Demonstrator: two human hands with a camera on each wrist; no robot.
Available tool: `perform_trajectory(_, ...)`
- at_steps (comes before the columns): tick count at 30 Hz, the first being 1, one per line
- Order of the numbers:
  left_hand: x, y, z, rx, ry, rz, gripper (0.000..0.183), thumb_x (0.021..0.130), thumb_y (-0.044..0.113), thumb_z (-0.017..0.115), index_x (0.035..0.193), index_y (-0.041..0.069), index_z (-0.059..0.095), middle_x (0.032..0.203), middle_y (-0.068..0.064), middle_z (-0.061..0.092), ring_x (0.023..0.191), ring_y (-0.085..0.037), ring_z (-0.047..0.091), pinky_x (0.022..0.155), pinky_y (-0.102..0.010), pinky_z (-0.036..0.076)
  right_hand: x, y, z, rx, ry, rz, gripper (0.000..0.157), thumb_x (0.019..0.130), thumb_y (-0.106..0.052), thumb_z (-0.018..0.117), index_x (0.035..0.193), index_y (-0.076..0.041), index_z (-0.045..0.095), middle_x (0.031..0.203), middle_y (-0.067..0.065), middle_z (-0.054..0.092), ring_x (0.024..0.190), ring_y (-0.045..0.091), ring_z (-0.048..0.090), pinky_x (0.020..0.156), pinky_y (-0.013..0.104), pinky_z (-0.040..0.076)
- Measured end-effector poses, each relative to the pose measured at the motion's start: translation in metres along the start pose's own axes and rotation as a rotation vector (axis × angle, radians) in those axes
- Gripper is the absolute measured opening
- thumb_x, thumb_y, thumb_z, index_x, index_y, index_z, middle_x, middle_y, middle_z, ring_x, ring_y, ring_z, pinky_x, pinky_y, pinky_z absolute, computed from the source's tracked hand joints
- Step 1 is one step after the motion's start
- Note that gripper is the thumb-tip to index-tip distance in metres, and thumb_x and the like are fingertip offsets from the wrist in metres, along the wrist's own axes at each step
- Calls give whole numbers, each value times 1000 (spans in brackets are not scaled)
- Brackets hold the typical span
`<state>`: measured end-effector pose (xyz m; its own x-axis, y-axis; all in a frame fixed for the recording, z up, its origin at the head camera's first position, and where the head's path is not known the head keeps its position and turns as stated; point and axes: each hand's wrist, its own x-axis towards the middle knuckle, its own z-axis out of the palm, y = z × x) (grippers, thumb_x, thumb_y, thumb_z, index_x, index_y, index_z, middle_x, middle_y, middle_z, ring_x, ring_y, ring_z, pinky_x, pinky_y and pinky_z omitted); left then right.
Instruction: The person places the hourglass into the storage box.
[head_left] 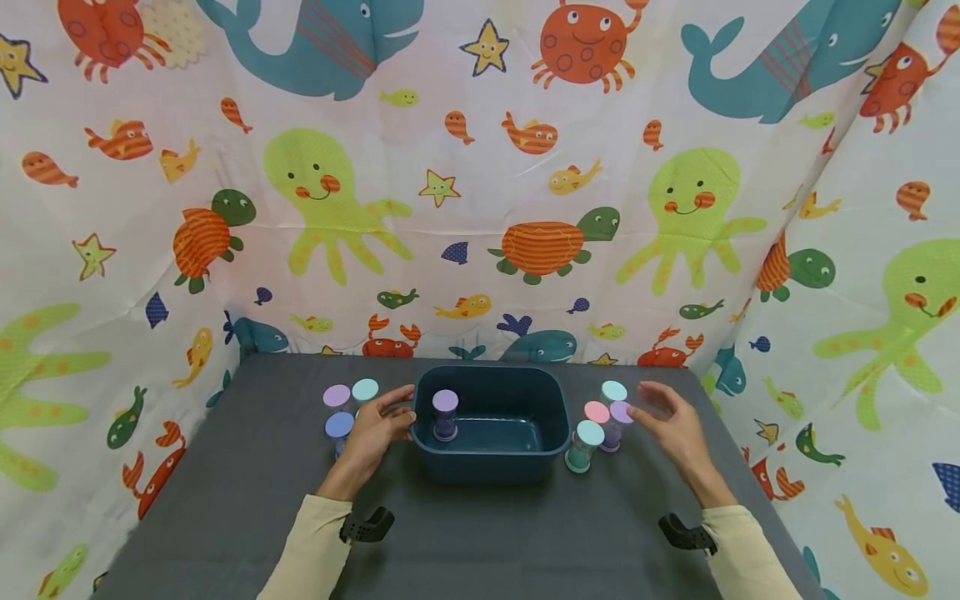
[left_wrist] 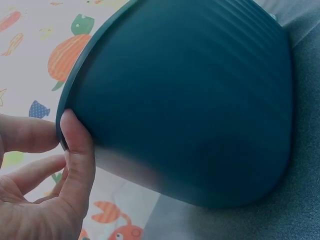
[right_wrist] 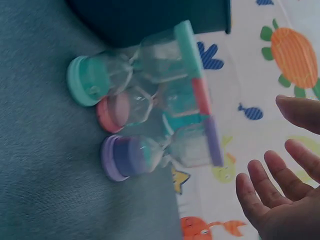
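Observation:
My left hand (head_left: 377,432) pinches the left rim of a dark teal plastic bin (head_left: 491,468), thumb (left_wrist: 79,137) outside the wall. Inside the bin, toward its left end, a purple-capped hourglass (head_left: 446,402) stands upright. My right hand (head_left: 677,432) is held with fingers spread beside the hourglasses right of the bin, holding nothing. Closest to it is a purple hourglass (right_wrist: 132,156). With that one stand a pink hourglass (right_wrist: 120,107), a green-sand hourglass with a mint cap (right_wrist: 95,80) and another mint-capped hourglass (head_left: 613,390) behind.
Left of the bin stand a purple-capped hourglass (head_left: 337,395), a mint-capped hourglass (head_left: 365,389) and a blue hourglass (head_left: 339,425), partly behind my left hand. A grey cloth covers the table (head_left: 495,542). A curtain with sea animals (head_left: 465,208) hangs behind and at the sides.

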<state>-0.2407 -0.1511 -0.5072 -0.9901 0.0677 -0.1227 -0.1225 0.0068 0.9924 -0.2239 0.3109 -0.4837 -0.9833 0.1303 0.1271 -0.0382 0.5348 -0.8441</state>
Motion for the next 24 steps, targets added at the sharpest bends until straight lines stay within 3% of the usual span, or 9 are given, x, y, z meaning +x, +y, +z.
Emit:
perform_trajectory(6, 0, 0, 0, -9, -6, 2, 48, 93, 1, 60, 140, 8, 53, 140, -17, 53, 103, -20, 56, 68, -25, 56, 2, 21, 6, 31, 7, 34, 63, 89, -32, 72, 142, -9, 46, 142, 16, 52, 130, 33, 51, 80, 3, 43)
perform_trajectory(17, 0, -1, 0, -5, -1, -5, 48, 93, 1, 59, 140, 10, 54, 140, -16, 54, 114, -34, 55, 69, -26, 56, 4, 43, 23, 65, -2, 79, 62, 89, -28, 73, 141, -7, 47, 143, 16, 51, 131, 33, 51, 81, 7, 43)
perform_trajectory(21, 0, -1, 0, -14, 1, -8, 48, 93, 2, 59, 140, 11, 54, 139, -15, 55, 119, -38, 53, 69, -26, 56, 5, 45, 28, 52, -12, 83, 63, 89, -33, 73, 141, -9, 47, 143, 15, 51, 131, 33, 51, 93, 25, 51)
perform_trajectory(24, 0, -2, 0, -21, -1, -11, 47, 93, 2, 60, 139, 12, 54, 139, -14, 55, 120, -39, 53, 69, -26, 56, 6, 46, 30, 57, -18, 93, 64, 89, -35, 72, 142, -9, 46, 144, 15, 49, 131, 33, 50, 101, 43, 48)
